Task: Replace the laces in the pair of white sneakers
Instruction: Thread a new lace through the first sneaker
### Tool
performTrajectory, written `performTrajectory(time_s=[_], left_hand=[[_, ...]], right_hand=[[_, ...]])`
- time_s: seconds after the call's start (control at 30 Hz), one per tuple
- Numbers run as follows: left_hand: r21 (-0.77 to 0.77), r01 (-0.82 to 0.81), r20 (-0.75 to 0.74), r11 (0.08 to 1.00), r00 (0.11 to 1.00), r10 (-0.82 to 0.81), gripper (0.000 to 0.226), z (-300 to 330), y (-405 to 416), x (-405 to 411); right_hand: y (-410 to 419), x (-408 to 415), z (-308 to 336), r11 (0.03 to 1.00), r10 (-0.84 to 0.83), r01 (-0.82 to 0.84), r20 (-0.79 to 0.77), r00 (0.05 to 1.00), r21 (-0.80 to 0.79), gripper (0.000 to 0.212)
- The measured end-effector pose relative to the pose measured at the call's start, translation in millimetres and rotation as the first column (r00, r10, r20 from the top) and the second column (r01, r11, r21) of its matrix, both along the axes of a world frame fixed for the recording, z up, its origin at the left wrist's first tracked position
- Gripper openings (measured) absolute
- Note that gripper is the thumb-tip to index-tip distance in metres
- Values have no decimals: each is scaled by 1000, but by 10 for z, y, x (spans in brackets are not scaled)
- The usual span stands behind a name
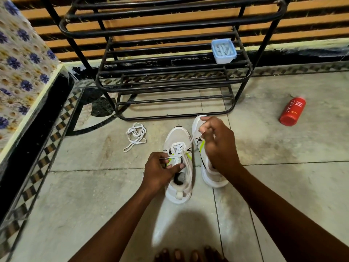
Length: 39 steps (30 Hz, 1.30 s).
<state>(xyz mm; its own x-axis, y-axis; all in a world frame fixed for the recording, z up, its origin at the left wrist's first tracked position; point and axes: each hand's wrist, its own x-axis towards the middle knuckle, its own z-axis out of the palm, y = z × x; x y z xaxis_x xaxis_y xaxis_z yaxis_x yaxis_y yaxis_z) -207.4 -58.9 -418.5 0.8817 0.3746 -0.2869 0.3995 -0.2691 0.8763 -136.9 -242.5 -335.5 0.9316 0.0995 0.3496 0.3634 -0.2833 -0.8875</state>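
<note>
The right hand point(217, 142) is covering the middle of the right sneaker point(211, 176), hiding its eyelets. The left hand point(160, 171) is hiding the near side of the left sneaker's point(178, 137) collar and the lace end it is pinching. The shoe rack point(170, 72) is running off the top edge. The box point(223, 51) lid is blurring its pale contents. Toes point(178, 255) are being cut off at the bottom edge.

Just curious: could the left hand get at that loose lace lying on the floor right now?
Probably yes: the loose lace lies on bare floor with nothing between, but the left hand is busy holding the sneaker's lace.
</note>
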Motion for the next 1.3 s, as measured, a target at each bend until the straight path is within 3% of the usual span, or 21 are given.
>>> performTrajectory(time_s=[0.03, 0.07, 0.1, 0.13, 0.17, 0.2, 0.23, 0.27, 0.33, 0.4, 0.47, 0.53, 0.63, 0.8, 0.97, 1.07, 1.17, 1.23, 1.3], left_hand=[[-3, 0, -4, 1000, 1000, 0, 57, 1, -4, 1], [-4, 0, -7, 1000, 1000, 0, 57, 0, -6, 6], [-4, -3, -8, 1000, 1000, 3, 57, -3, -10, 6], [-1, -8, -7, 1000, 1000, 8, 58, -8, -9, 5], [2, -13, -5, 1000, 1000, 13, 58, -9, -13, 11], [9, -16, -7, 1000, 1000, 16, 59, -13, -11, 13], [18, -17, -10, 1000, 1000, 17, 60, -17, -11, 14], [27, -19, -9, 999, 1000, 20, 60, -22, -11, 20], [41, -21, -14, 999, 1000, 21, 60, -29, -12, 28], [53, -13, -20, 998, 1000, 15, 59, -20, -12, 34], [53, -11, -29, 999, 1000, 13, 56, -10, -12, 32], [62, -1, -26, 998, 1000, 3, 52, 18, -23, 29], [51, 1, -29, 999, 1000, 1, 52, 27, -24, 35], [17, -13, -30, 1000, 999, 13, 55, 34, -28, 29], [-82, -38, -84, 996, 996, 31, 64, 121, 1, 67], [-112, -62, -3, 992, 998, 62, 57, 284, -58, 100], [-88, 165, 160, 982, 976, -149, 54, 574, -155, 179], [-196, 345, 228, 918, 926, -300, 56, 743, -200, 264], [-319, 385, 257, 866, 915, -312, 55, 879, -239, 359]], right_hand=[[22, -22, 46, 956, 59, 3, -200, 978, 295, 16], [33, -18, 66, 874, 150, 26, -320, 936, 486, 18], [25, -14, 67, 855, 179, 40, -366, 913, 517, 19], [-2, 0, 46, 917, 125, 21, -338, 933, 398, 17], [-49, 32, -2, 992, 47, -21, -215, 976, 121, 15], [-96, 44, -80, 971, 41, -53, -58, 997, -232, 11], [-130, 28, -154, 859, 91, -45, 65, 994, -509, 5], [-154, 2, -209, 739, 159, -27, 135, 978, -673, 5], [-179, -73, -323, 550, 290, -80, 100, 952, -831, 21], [-143, -122, -307, 434, 335, -126, 30, 942, -892, 20], [-138, -114, -193, 469, 355, -102, 81, 931, -877, 12], [-146, -83, 20, 589, 337, -97, 135, 932, -802, 7], [-190, -31, 292, 687, 297, -81, 177, 938, -722, 21], [-242, -24, 342, 697, 316, -151, 112, 942, -701, 22], [-250, 1, 318, 729, 243, -109, 107, 964, -676, 21], [-251, 16, 339, 760, 239, -81, 161, 958, -645, 21], [-234, 12, 414, 830, 192, -34, 228, 954, -557, 18], [-235, 9, 474, 871, 140, -1, 246, 959, -491, 14], [-243, 11, 510, 905, 72, 35, 234, 970, -423, 12]])
